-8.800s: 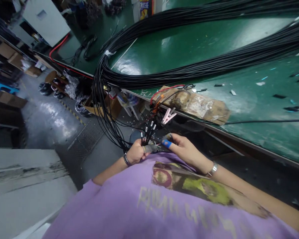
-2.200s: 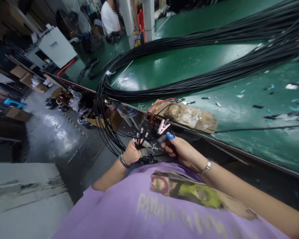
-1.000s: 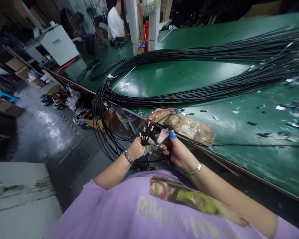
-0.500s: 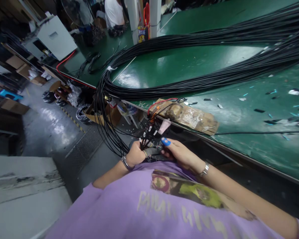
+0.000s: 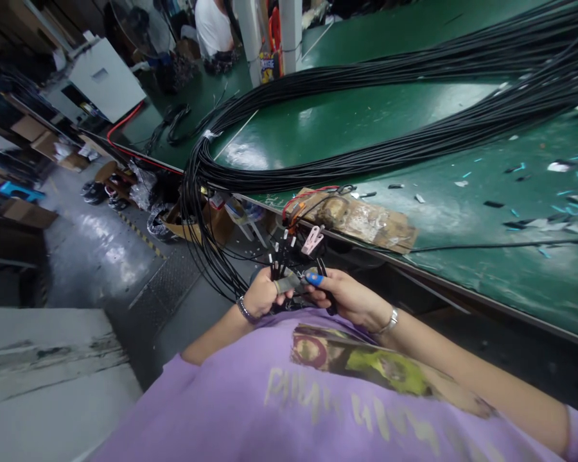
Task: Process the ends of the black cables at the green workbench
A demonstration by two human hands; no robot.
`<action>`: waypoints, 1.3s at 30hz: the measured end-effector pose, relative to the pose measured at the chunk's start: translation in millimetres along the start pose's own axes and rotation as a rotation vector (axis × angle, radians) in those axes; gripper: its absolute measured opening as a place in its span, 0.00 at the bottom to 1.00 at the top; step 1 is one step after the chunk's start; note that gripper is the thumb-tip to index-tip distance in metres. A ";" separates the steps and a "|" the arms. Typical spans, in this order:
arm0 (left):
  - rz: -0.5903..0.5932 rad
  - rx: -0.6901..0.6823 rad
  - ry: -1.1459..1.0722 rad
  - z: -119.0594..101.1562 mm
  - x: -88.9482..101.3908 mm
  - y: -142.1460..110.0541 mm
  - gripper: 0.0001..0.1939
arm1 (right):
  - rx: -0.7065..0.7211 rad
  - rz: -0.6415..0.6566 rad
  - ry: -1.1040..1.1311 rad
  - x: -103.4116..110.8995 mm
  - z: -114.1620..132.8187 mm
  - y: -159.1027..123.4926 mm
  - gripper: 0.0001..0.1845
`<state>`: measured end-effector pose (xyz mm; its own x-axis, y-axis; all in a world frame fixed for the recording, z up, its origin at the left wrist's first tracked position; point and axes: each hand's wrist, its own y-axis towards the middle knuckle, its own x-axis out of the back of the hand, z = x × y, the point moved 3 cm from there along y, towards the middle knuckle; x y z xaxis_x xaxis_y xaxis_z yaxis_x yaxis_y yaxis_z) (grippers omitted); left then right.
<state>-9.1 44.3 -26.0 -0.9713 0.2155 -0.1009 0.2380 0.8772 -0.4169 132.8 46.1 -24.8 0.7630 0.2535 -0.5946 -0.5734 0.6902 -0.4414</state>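
Note:
My left hand (image 5: 264, 294) is closed around a bunch of black cables (image 5: 207, 256), whose white-tipped ends (image 5: 278, 247) stick up above the fingers. Grey tape wraps its thumb. Close beside it, my right hand (image 5: 347, 294), with blue tape on the thumb, pinches at a cable end between the two hands. Thin dark lengths that look like cable show above and below its fingers; the fine wires at the fingertips are too small to make out. A pink clothespin (image 5: 313, 240) is just above the hands at the table edge.
The green table (image 5: 356, 122) carries a long coil of black cable (image 5: 318, 173). A worn wooden board (image 5: 366, 221) lies at its edge with red and orange leads. Cable scraps (image 5: 563, 186) are scattered right. Cardboard boxes (image 5: 216, 221) stand below; a person (image 5: 214, 29) is behind.
My right hand has turned slightly, and dark cable lengths now show above and below its fingers. My left hand still grips the bunch. The view has shifted slightly.

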 end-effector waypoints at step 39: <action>0.277 -0.039 0.012 -1.6 -6.2 -12.7 0.24 | 0.584 -0.096 -0.928 -18.5 42.6 -24.6 0.14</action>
<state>-6.1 32.5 -18.6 -0.8690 0.4547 -0.1953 0.4948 0.7997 -0.3402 145.5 53.3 25.8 0.8646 0.4239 0.2698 -0.4571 0.8865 0.0721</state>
